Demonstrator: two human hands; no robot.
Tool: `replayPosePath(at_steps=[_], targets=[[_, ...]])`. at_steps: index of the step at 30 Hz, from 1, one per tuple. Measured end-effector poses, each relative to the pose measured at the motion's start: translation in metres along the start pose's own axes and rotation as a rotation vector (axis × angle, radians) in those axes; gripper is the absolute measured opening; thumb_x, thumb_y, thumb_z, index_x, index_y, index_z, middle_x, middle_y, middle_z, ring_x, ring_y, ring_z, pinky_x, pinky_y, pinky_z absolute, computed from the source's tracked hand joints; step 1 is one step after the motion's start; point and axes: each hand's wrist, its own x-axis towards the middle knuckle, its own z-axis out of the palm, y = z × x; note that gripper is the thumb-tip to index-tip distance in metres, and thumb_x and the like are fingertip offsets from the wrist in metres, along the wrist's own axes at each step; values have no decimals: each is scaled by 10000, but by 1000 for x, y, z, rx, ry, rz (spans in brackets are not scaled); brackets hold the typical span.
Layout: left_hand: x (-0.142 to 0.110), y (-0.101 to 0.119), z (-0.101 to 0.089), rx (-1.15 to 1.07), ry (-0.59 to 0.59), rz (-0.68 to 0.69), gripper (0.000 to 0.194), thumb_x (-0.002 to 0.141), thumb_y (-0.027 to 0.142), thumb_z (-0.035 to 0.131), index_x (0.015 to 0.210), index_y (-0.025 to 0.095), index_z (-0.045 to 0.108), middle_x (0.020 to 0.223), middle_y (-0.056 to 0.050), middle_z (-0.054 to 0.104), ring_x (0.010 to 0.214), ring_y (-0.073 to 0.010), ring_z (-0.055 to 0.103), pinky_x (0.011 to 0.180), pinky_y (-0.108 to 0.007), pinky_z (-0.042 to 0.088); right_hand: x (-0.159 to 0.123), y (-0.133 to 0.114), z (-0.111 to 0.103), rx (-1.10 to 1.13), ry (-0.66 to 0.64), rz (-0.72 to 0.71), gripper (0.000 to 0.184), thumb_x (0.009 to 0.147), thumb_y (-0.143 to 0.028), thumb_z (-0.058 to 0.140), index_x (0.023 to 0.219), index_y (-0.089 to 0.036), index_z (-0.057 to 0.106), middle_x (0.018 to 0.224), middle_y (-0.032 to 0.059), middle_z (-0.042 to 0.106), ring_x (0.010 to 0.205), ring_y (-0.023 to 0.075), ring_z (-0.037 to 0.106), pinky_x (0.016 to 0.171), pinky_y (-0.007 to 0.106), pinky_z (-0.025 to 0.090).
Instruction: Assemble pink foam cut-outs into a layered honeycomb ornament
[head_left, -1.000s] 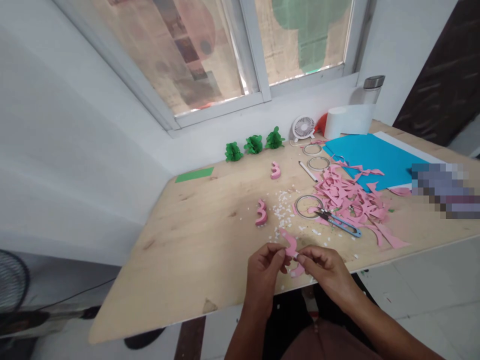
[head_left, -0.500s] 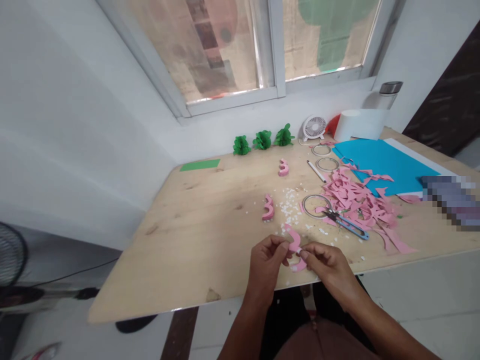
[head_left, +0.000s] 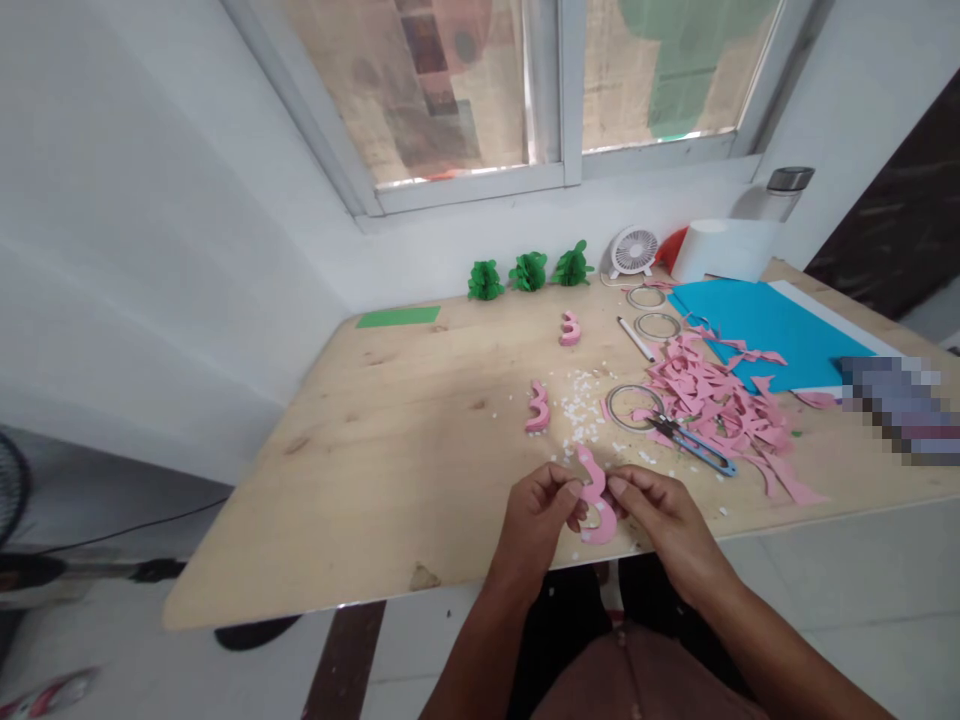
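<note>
My left hand (head_left: pixel 544 505) pinches a pink paper numeral 3 (head_left: pixel 600 525) at its middle, above the front edge of the table. White patches show on the paper. Just right of the numeral is my right hand (head_left: pixel 652 510), thumb and forefinger pressed together close to its edge; whatever lies between them is too small to make out. Beyond my hands lies a layered pink numeral 3 (head_left: pixel 538 408), with another pink numeral 3 (head_left: pixel 570 328) farther back. Small white scraps (head_left: pixel 579 405) are scattered beside them.
Blue-handled snips (head_left: pixel 697 447) lie by a tape roll (head_left: pixel 634 408) and a heap of pink paper offcuts (head_left: pixel 724 400). Behind are a white marker (head_left: pixel 636 339), blue sheets (head_left: pixel 765 335) and a small fan (head_left: pixel 634 250). Green paper ornaments (head_left: pixel 529 271) stand along the wall.
My right fingers have come off the middle of the pink numeral and moved slightly up and right. The lower curve now shows more fully. My left hand keeps its pinch.
</note>
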Motion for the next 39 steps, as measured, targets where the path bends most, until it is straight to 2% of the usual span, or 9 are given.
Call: replayPosePath(at_steps=[7,9,12,16,20,24,31,39], targets=[[-1,-2,0,66,-38,15,167,762,297,622,700,143,616,590,1,592,537,-101,517,546,-222,421,4,7,-3,-74,37,-22,252,803,-385,600,704,-161,660,627,-4,575,592,132,483,563,241,378],[-2,-2,2,97,-14,64,125,766,269,614,803,151,633,712,-21,643,636,-123,572,597,-233,448,5,7,-3,-79,77,-21,248,782,-387,619,688,-160,652,604,-10,561,566,126,470,540,239,362],[-6,-3,6,215,30,174,180,762,218,607,936,176,636,899,-45,675,816,-163,613,700,-263,474,6,6,-1,-85,125,-41,242,771,-384,624,674,-163,638,582,-14,554,543,123,466,529,240,359],[-10,-3,12,430,51,293,173,771,157,569,923,182,648,896,-35,680,820,-162,610,737,-279,463,4,1,3,-150,145,-100,258,784,-369,606,617,-173,596,548,-8,555,540,131,480,539,246,378],[-12,-3,15,527,73,347,193,769,120,548,914,185,658,885,-28,687,806,-162,613,723,-276,461,3,-1,5,-221,168,-125,244,781,-351,611,614,-175,591,519,-14,543,512,126,469,522,242,375],[-11,-4,13,480,31,324,197,791,144,545,915,194,691,826,-21,699,756,-161,625,716,-276,478,1,-2,6,-216,140,-131,272,799,-340,596,577,-184,570,505,-13,549,506,127,477,527,240,387],[-10,-1,15,239,-16,148,187,783,197,583,894,173,732,805,-40,727,728,-186,646,700,-285,505,-3,-1,5,-142,70,-134,295,864,-396,537,666,-191,615,535,2,584,573,158,542,583,257,422],[-11,-2,14,218,-50,133,189,781,207,600,899,183,746,849,-43,736,810,-202,653,796,-293,488,-2,1,6,-97,90,-78,372,860,-446,520,610,-179,583,519,-9,542,537,143,495,572,262,401]])
